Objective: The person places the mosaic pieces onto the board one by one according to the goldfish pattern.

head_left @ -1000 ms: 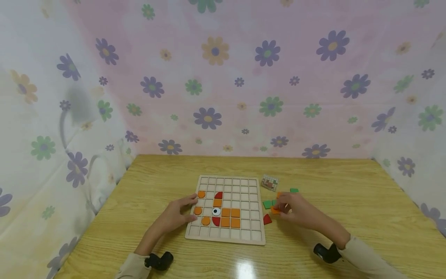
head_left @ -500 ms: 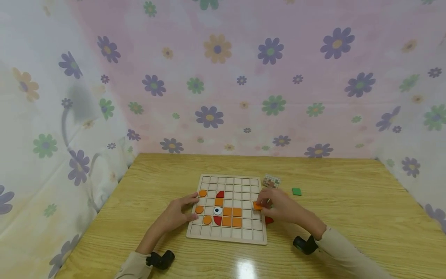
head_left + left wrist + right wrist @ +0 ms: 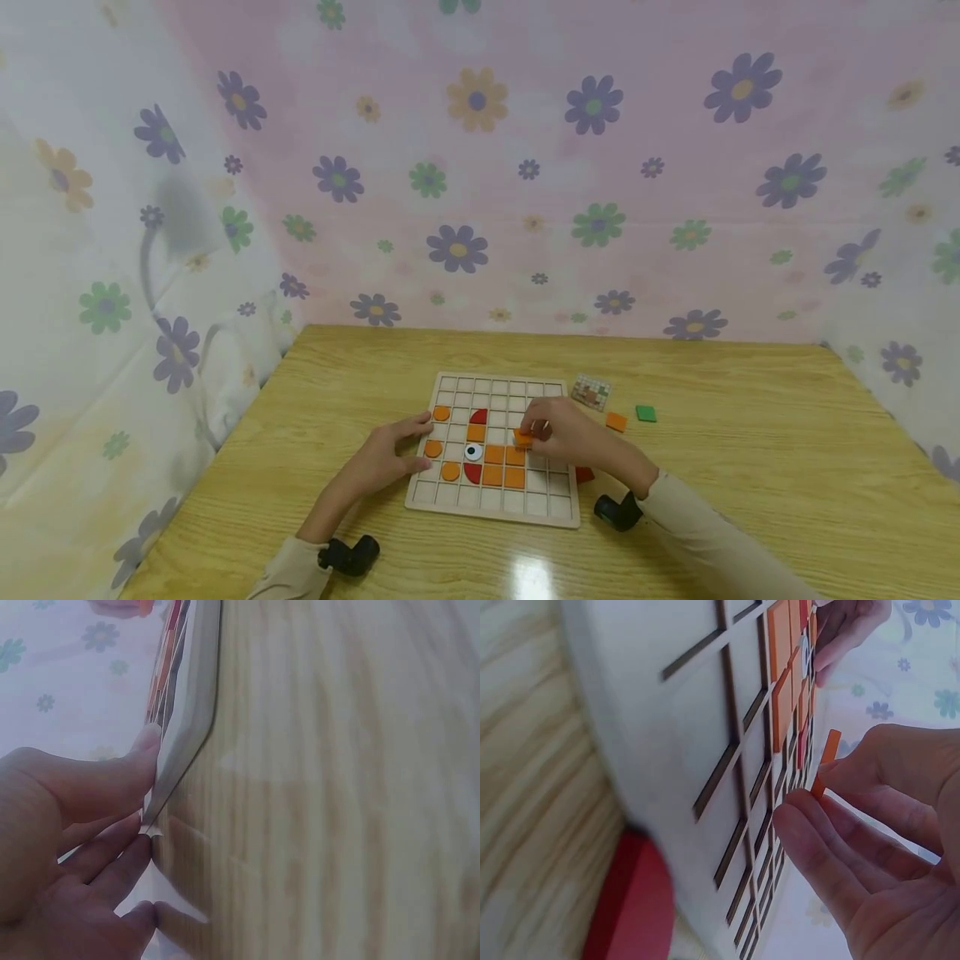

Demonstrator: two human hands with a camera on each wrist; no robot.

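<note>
A wooden grid board (image 3: 537, 505) lies on the table with orange squares, orange discs, red quarter-round pieces and a white eye disc (image 3: 473, 452) set in its cells. My right hand (image 3: 567, 431) pinches an orange square tile (image 3: 522, 437) between thumb and fingertips, just above the cells behind the orange block. That tile (image 3: 826, 761) stands tilted on edge in the right wrist view, clear of the grid. Along the board's left edge rests my left hand (image 3: 381, 458), thumb and fingers spread apart. Its thumb (image 3: 146, 750) touches the rim in the left wrist view.
Beyond the board's right side lie a small pattern card (image 3: 592, 392), an orange tile (image 3: 617, 422) and a green tile (image 3: 646, 413). A red piece (image 3: 584, 474) sits against the board's right edge, partly behind my right wrist. A floral cloth (image 3: 480, 208) hangs behind the table.
My right hand has picked up the orange tile from the loose pieces and carried it left over the board. The left hand stays at the board's edge.
</note>
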